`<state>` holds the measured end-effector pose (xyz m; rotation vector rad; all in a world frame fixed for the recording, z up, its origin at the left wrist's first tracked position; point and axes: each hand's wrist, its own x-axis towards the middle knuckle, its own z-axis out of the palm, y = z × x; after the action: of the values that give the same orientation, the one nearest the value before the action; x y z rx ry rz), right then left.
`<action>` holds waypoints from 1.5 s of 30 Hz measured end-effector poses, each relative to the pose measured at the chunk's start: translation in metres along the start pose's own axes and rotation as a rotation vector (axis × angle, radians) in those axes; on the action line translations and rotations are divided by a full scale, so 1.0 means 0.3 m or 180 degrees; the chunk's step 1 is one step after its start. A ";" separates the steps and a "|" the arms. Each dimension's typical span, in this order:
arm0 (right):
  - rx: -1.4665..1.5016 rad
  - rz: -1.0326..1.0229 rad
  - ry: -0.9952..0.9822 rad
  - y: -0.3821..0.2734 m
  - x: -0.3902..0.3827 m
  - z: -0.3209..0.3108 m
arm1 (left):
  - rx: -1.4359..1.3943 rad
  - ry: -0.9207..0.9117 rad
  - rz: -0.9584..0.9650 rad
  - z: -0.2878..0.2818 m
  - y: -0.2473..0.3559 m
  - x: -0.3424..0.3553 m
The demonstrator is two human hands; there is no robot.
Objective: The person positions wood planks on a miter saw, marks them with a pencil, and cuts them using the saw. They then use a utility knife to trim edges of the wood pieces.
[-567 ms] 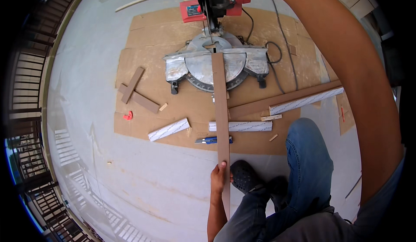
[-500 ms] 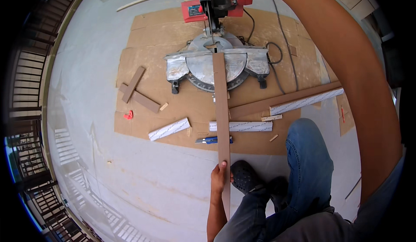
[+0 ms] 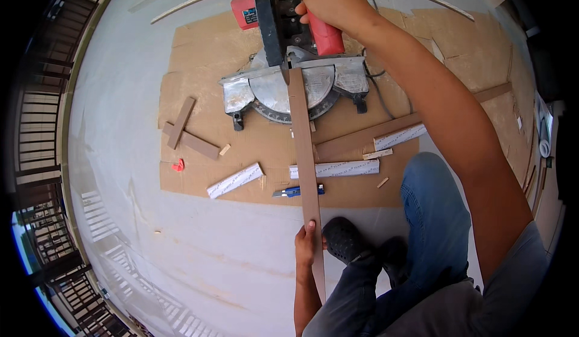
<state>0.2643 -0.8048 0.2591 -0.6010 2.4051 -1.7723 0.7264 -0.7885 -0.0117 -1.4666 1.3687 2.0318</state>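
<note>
A long brown board (image 3: pixel 304 150) runs from near my legs up onto the table of a miter saw (image 3: pixel 268 92). Closed around the board's near part is my left hand (image 3: pixel 306 246), its thumb on top. At the top edge my right hand (image 3: pixel 335 2) has its fingers wrapped round the saw's handle, which it mostly covers. The saw head is lowered, with the black blade guard (image 3: pixel 269 20) close to the board's far end. Beside my right hand is the red motor housing (image 3: pixel 325 35).
Cardboard (image 3: pixel 199 59) lies under the saw. On it are a blue utility knife (image 3: pixel 292 191) partly under the board, crossed brown offcuts (image 3: pixel 181 123), white-wrapped strips (image 3: pixel 235 180) and another long brown board (image 3: pixel 368 135). Cords trail behind the saw. A railing (image 3: pixel 45 108) stands left.
My right hand has come into view on the saw handle, and the saw head has swung down toward the board. My left hand keeps its hold on the board.
</note>
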 end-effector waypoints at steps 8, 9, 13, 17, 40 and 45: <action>-0.0566 -0.0558 0.0464 0.117 -0.182 0.061 | 0.0014 0.0014 0.0027 -0.013 0.007 -0.008; -0.0560 -0.0672 0.0540 0.134 -0.188 0.060 | 0.0013 0.0004 0.0013 -0.006 0.012 -0.007; -0.0480 -0.0633 0.0494 0.144 -0.199 0.045 | 0.0123 0.0027 -0.0033 0.006 0.030 -0.014; -0.0382 -0.0754 0.0586 0.173 -0.235 0.068 | 0.0167 0.0025 -0.0007 -0.004 0.024 -0.012; 0.0488 0.0012 -0.0234 0.077 0.340 -0.001 | 0.0159 -0.0160 -0.0347 -0.226 -0.328 -0.082; 0.0572 0.0450 -0.0285 0.041 0.470 0.007 | 0.1441 0.0619 0.0132 -0.196 -0.304 -0.139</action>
<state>0.1322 -0.8551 0.2687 -0.4669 2.1436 -1.8344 0.8413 -0.7781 -0.0257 -1.4571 1.8023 1.4893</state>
